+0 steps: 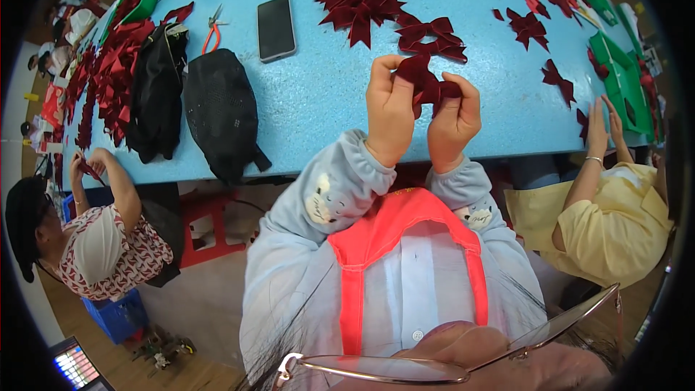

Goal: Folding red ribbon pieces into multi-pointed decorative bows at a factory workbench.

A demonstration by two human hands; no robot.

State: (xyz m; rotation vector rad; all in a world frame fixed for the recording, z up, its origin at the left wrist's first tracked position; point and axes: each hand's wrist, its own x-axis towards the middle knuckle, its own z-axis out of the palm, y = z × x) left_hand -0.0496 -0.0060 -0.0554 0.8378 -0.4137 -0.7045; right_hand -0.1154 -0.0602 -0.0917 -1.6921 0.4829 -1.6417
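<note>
Between my two hands, above the near edge of the blue table, is a dark red velvet bow. My left hand pinches its left side between thumb and bent fingers. On the bow's right loop, my right hand is closed in the same way. Just beyond the hands lies another dark red bow, flat on the table. Behind it to the left, a heap of finished-looking bows is piled up.
Left of me lie a black phone, red-handled pliers and two black bags. Red ribbon pieces pile up at the far left. Green trays stand at right. One person sits left, another right.
</note>
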